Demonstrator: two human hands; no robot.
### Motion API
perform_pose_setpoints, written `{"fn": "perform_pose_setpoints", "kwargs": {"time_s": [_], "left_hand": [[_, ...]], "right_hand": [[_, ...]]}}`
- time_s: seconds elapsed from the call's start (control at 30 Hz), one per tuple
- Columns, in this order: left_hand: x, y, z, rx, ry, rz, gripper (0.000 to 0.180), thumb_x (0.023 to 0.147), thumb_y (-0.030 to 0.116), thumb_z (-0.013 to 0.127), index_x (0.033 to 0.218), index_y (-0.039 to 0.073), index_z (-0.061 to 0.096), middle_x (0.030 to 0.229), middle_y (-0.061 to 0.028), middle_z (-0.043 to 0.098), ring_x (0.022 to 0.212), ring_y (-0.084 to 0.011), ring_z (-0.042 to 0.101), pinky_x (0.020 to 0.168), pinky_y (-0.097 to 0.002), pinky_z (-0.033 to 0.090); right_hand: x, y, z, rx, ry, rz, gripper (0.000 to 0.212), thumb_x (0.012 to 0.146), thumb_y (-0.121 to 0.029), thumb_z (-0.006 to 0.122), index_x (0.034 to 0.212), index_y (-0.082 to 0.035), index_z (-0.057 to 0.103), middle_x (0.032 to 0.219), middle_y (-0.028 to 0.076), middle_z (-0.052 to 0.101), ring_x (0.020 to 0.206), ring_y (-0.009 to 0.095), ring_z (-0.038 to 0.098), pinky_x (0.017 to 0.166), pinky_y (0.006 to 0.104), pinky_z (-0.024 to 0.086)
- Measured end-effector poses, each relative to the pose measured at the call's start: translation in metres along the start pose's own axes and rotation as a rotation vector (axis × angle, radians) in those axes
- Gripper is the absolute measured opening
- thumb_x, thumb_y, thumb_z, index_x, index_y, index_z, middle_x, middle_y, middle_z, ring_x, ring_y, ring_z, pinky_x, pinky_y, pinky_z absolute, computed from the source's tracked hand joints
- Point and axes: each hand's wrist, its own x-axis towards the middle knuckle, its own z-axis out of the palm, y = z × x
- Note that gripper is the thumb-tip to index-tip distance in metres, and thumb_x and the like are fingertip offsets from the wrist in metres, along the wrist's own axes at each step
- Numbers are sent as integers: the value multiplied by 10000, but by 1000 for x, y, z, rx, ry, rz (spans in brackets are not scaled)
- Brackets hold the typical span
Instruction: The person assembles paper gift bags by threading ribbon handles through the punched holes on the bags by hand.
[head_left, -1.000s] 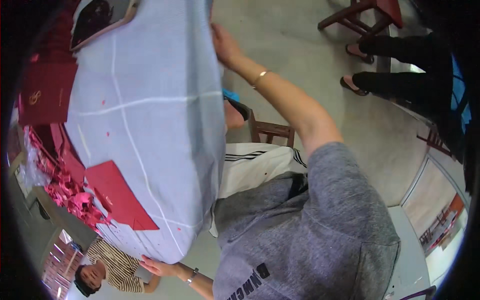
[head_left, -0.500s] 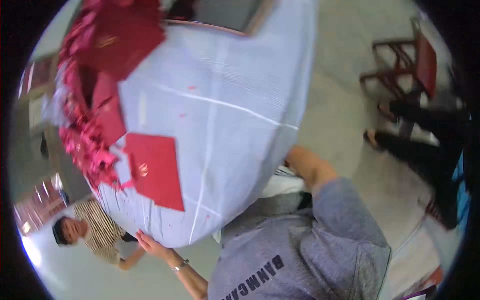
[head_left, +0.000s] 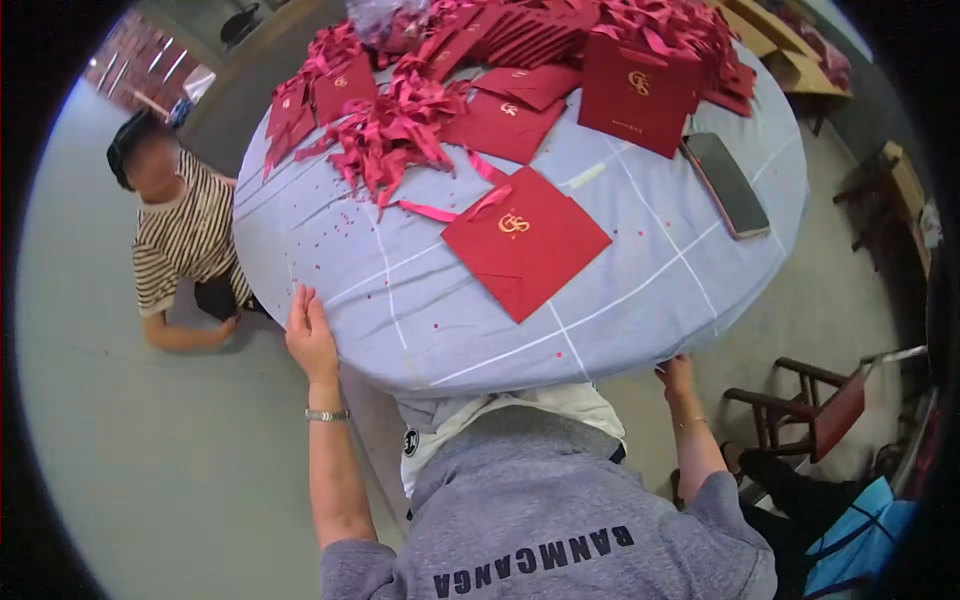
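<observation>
In front of me is a round table under a pale blue cloth with white lines point(head_left: 640, 290). My left hand point(head_left: 312, 340) rests at its near left edge, fingers stretched out, holding nothing. At the near right edge is my right hand point(head_left: 678, 376), its fingers partly hidden beside the cloth; those that show look apart. A flat red paper gift bag point(head_left: 530, 250) with pink ribbon handles lies between my hands, farther in, touched by neither. Behind it are more red gift bags point(head_left: 510, 125) and a heap of pink ribbons point(head_left: 390, 145).
A smartphone point(head_left: 728, 185) lies on the table's right side. Small red bits dot the cloth. To the left is a person in a striped shirt point(head_left: 195, 230). A wooden chair point(head_left: 835, 415) and another person's dark-clad legs point(head_left: 800, 490) are at the right.
My view has swung round and levelled, so the table now sits across in front of me. The right hand, hidden before, has come into sight at the table's edge.
</observation>
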Motion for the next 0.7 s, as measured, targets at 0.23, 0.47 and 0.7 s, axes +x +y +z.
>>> {"fn": "perform_pose_setpoints", "kwargs": {"time_s": [0.23, 0.47, 0.7], "left_hand": [[5, 5, 4, 152, 7, 72, 309, 925, 100, 557, 1205, -27, 587, 1120, -142, 666, 1026, -196, 630, 908, -305, 470], [3, 0, 5, 254, 23, 196, 287, 892, 79, 581, 1163, -9, 613, 1058, -134, 684, 998, -219, 637, 897, -328, 472], [0, 1, 1, 340, 11, 284, 268, 878, 77, 574, 1135, 14, 619, 1071, -120, 661, 1012, -268, 600, 926, -373, 427]], "right_hand": [[-59, -84, -93, 187, 455, -544, 283, 920, -113, 533, 1197, -57, 540, 1089, 22, 583, 921, 127, 578, 732, 267, 448], [-191, -229, -4, 62, 607, -1196, 331, 933, -51, 491, 1261, -9, 512, 1251, 72, 556, 1035, 160, 567, 871, 278, 445], [-196, -276, 190, -851, -127, -1335, 345, 873, -103, 593, 1202, 0, 570, 1138, 135, 618, 995, 213, 606, 830, 292, 479]]}}
